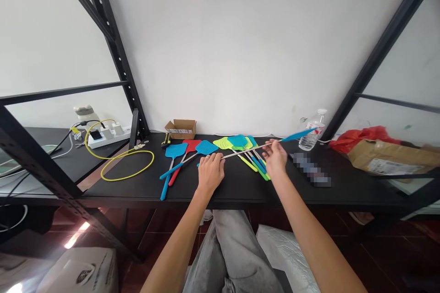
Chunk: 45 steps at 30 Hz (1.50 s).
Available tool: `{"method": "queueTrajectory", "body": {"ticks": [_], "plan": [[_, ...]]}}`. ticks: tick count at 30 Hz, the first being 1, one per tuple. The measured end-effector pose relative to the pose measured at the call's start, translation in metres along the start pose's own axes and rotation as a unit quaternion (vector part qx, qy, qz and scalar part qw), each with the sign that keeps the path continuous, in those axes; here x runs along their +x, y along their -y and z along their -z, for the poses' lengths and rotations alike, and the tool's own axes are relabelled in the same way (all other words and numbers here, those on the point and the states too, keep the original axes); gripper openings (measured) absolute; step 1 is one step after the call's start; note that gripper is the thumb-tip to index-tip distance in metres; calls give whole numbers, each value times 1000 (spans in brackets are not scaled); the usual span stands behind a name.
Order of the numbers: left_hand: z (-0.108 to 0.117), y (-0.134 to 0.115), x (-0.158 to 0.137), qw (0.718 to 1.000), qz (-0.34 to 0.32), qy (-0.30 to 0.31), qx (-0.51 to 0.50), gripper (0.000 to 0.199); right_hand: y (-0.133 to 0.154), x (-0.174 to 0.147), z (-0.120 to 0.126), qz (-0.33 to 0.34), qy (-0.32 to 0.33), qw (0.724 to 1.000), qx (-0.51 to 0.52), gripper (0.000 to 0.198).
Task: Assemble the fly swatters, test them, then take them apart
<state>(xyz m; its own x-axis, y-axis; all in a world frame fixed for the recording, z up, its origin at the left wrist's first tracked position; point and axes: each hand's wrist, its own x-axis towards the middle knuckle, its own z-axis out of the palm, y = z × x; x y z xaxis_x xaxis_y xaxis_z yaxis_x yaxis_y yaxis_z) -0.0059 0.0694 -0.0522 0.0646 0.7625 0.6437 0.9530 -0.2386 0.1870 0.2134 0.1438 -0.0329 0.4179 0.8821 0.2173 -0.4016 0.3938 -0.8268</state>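
A: Light?
B: Bright, even wall point(220, 55); glare streak point(77, 234) on floor point(385, 256), lower left.
A: Quality?
B: Wide-angle stretch at edges, posts point(117, 50) leaning; pixelated patch point(311, 169) on surface point(240, 188), right.

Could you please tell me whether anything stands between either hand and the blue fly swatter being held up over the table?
Nothing visible does: the left hand and the right hand are both directly on the blue fly swatter. Its head overlaps the bottle in this view; I cannot tell whether they touch.
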Motion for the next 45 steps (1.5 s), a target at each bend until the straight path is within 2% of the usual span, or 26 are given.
{"method": "queueTrajectory", "body": {"ticks": [4, 6, 8, 10, 15, 21, 26, 31, 34, 38, 42, 45], "plan": [[2, -2, -2, 999, -37, -8, -3, 34, -20, -42, -24, -47, 136, 989, -42, 42], [1, -1, -3, 999, -45, -7, -1, 35, -29, -61, -32, -64, 223, 970, -76, 41], [0, 2, -3, 999, -50, 4, 1, 38, -35, -73, -36, -63, 269, 955, -103, 41], [-2, 4, -3, 998, -53, 17, 5, 40, -37, -77, -36, -50, 269, 954, -124, 40], [-5, 4, -2, 998, -62, 29, 5, 42, -34, -67, -28, -42, 220, 965, -136, 39], [-4, 4, -2, 998, -58, 25, -2, 42, -16, -42, -12, -40, 76, 994, -70, 39], [-7, 1, -2, 998, -60, 29, -3, 39, -3, -22, 2, -32, 22, 999, -24, 41], [-5, 1, -3, 997, -60, 38, 0, 39, -6, -20, 2, -47, -30, 998, 18, 43], [-3, 2, -4, 998, -61, 26, -3, 37, -8, -27, -2, -33, 0, 999, 16, 44], [-4, 1, -4, 996, -81, -1, -21, 35, -13, -46, -11, -30, 100, 994, -37, 42], [-6, 2, -5, 995, -96, -18, -31, 36, -26, -67, -19, -43, 232, 966, -107, 41], [-7, 3, -4, 996, -89, -5, -15, 38, -33, -72, -21, -51, 269, 951, -146, 41]]}}
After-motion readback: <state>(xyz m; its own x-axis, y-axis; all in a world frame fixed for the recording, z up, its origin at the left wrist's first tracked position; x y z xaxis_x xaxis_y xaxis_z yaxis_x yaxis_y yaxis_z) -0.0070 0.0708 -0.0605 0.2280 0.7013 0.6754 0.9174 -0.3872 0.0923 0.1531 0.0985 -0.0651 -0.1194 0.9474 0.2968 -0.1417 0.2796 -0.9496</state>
